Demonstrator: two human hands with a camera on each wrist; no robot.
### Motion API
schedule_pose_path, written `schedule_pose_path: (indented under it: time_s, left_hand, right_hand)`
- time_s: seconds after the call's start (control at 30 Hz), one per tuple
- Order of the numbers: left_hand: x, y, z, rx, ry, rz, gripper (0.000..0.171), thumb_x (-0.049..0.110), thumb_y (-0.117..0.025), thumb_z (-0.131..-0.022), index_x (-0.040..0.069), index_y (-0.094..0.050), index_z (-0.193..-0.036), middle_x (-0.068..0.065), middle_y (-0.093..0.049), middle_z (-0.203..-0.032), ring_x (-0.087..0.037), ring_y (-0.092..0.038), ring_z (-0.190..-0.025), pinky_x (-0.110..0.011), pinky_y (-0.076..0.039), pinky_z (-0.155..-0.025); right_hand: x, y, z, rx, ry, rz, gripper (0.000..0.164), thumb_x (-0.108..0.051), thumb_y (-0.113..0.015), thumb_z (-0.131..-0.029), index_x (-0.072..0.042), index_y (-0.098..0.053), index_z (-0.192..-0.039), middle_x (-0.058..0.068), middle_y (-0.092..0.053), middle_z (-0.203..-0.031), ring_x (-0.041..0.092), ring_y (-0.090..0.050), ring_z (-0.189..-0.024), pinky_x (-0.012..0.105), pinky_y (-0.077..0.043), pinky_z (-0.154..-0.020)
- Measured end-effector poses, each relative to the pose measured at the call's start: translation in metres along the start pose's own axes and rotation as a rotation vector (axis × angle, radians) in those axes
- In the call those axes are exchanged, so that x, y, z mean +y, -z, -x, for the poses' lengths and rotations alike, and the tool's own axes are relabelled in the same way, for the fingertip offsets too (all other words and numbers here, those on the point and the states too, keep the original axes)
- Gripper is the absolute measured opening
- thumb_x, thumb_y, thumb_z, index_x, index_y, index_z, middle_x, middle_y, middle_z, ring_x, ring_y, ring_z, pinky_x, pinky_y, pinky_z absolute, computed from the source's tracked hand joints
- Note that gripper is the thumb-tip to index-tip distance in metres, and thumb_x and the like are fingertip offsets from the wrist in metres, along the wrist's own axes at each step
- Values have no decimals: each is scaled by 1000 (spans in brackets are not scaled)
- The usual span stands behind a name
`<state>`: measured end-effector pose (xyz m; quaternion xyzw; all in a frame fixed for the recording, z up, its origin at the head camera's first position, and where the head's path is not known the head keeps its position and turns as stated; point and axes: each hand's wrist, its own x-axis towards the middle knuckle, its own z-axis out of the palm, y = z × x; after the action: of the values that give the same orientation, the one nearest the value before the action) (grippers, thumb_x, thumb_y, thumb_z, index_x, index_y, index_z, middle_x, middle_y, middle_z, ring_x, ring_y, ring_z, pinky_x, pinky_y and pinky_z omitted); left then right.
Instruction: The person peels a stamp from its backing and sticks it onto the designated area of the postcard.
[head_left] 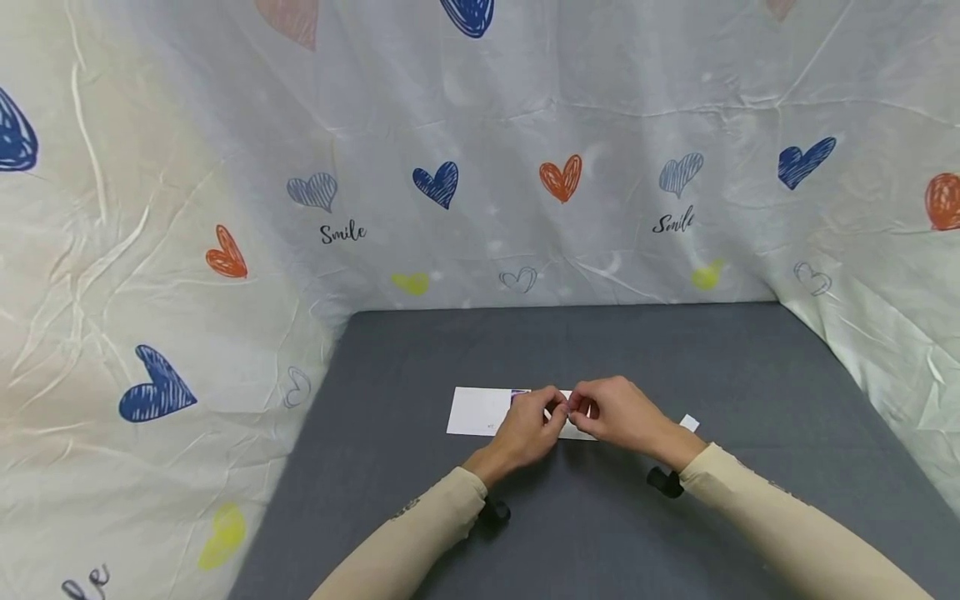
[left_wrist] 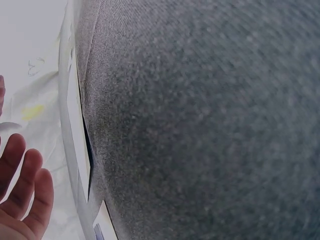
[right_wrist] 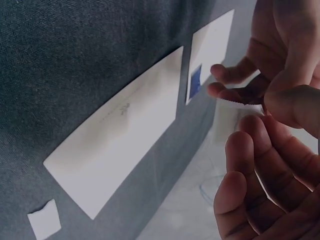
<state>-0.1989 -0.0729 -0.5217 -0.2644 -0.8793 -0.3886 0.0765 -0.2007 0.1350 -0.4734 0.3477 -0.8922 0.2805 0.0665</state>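
My left hand (head_left: 528,429) and right hand (head_left: 618,412) meet at the fingertips, low over the dark table. Between them, thumbs and fingers pinch a small thin white piece of paper (right_wrist: 240,105) whose lower edge looks serrated, like a stamp's; its face is hidden. Beneath the hands lie two white envelope-like cards. The left card (head_left: 480,411) carries a blue-purple patch (right_wrist: 195,81) near one corner. The right card (right_wrist: 125,130), partly covered by my hands in the head view, bears faint print. In the left wrist view, the left fingers (left_wrist: 42,197) look bent.
A small white scrap (head_left: 690,422) with one torn edge lies right of the cards, near my right wrist. Dark cloth covers the table (head_left: 420,350). A white curtain (head_left: 495,233) printed with hearts hangs behind and along the sides. Dark wrist cameras sit under both wrists.
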Motion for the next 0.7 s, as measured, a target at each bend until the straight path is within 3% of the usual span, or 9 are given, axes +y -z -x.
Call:
schedule_pose_path:
  time_s: [0.27,0.47,0.7]
  left_hand:
    - [0,-2,3,3,-7,3,14,10,-60,-103,8,-73,-99,-3,-78,-92,-14,-71,-81,-26,-58,-75]
    - [-1,-2,4,-1,-20,16,14,11,-60,-105,8,-73,-101,-4,-78,-94,-12,-69,-81,-25,-58,-76]
    - [-2,-3,2,-6,-6,34,17,10,-57,-107,6,-73,-108,-5,-79,-98,-13,-69,-86,-26,-56,-79]
  right_hand:
    - [4,-8,4,18,-42,-4,11,-8,-82,-89,-17,-77,-91,-13,-68,-76,-1,-58,-67,22,-51,-63]
    - [6,-12,6,41,-50,-35,11,-9,-83,-90,-18,-76,-92,-12,-70,-79,6,-67,-72,25,-54,-67]
    - [10,-17,9,121,-33,-47,12,-6,-81,-91,-16,-76,-95,-10,-73,-83,4,-67,-75,26,-55,-68]
